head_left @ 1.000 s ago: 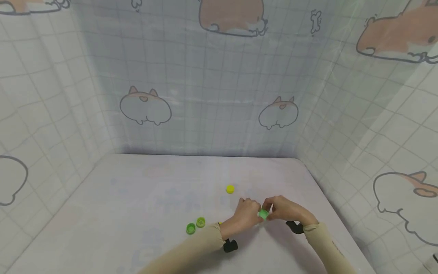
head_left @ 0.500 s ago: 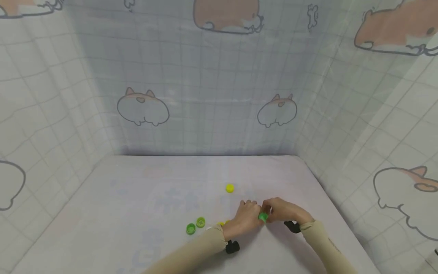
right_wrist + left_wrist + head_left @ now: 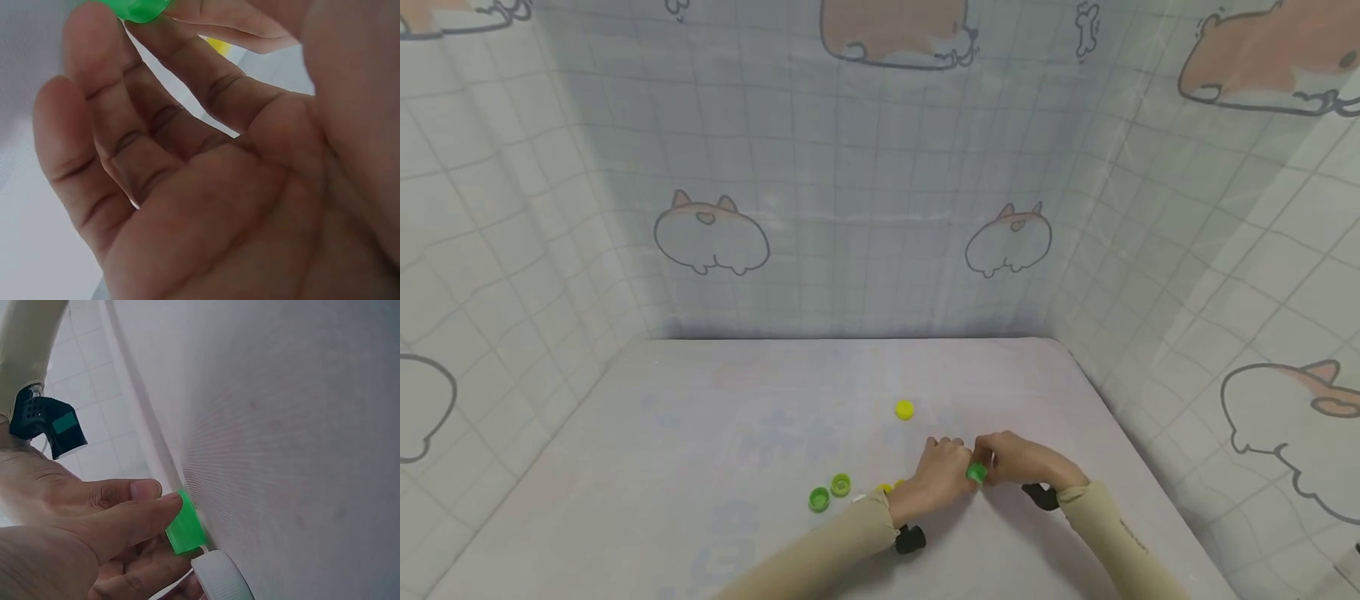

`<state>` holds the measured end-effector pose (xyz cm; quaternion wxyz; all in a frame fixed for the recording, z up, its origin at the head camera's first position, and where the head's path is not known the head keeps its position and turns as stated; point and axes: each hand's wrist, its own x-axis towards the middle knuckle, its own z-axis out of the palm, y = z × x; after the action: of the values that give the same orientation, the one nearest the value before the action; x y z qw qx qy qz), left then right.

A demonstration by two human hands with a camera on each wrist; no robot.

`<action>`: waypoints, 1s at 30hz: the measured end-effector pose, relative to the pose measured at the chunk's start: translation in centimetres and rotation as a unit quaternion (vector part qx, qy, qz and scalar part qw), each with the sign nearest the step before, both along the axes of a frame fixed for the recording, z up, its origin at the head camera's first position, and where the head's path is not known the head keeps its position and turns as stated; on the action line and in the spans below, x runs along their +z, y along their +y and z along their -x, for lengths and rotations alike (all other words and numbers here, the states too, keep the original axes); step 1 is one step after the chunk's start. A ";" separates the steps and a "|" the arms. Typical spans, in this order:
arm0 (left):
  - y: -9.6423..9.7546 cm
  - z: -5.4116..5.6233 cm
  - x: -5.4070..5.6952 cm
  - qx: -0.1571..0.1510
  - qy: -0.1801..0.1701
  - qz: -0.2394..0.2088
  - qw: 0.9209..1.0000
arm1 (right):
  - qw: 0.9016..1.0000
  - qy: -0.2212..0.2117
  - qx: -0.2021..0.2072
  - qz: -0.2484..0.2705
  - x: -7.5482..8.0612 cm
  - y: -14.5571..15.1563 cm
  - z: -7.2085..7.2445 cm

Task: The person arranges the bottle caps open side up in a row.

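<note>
Between the two hands is a green bottle cap (image 3: 976,472), just above the white table. In the left wrist view the left thumb lies along the green cap (image 3: 185,524), and the left hand (image 3: 942,475) pinches it from the left. The right hand (image 3: 1018,458) pinches it from the other side, its fingertips at the green cap's edge (image 3: 139,9) in the right wrist view. Close below the fingers in the left wrist view is a white ridged cap (image 3: 224,578); whether a finger touches it I cannot tell.
A yellow cap (image 3: 905,410) lies farther back. Left of the left forearm are a green cap (image 3: 819,500) and a lime cap (image 3: 840,485). Yellow caps (image 3: 885,489) and a white piece (image 3: 859,498) show partly behind that arm. Patterned cloth walls (image 3: 865,208) enclose the table.
The green cap has tilted between the fingers, and the left hand has turned slightly around it. The right hand has shifted a little left. More yellow shows beside the left wrist.
</note>
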<state>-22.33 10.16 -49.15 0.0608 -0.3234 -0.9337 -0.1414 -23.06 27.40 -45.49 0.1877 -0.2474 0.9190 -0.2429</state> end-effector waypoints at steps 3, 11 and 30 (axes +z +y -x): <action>0.0 -0.1 0.1 0.000 -0.003 -0.002 1.000 | 1.000 -0.005 -0.002 -0.001 0.1 0.0 -0.2; -0.1 -0.3 0.8 0.001 -0.042 0.010 0.999 | 0.999 -0.031 -0.023 -0.009 0.6 -0.4 -0.7; -4.6 0.2 4.9 0.002 -0.127 0.019 0.992 | 0.996 0.081 -0.039 -0.024 2.8 -3.2 -1.5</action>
<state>-22.56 5.53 -44.26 -0.0646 -0.3024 -0.9369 -0.1631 -21.59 24.16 -42.69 0.1090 -0.2259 0.9457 -0.2068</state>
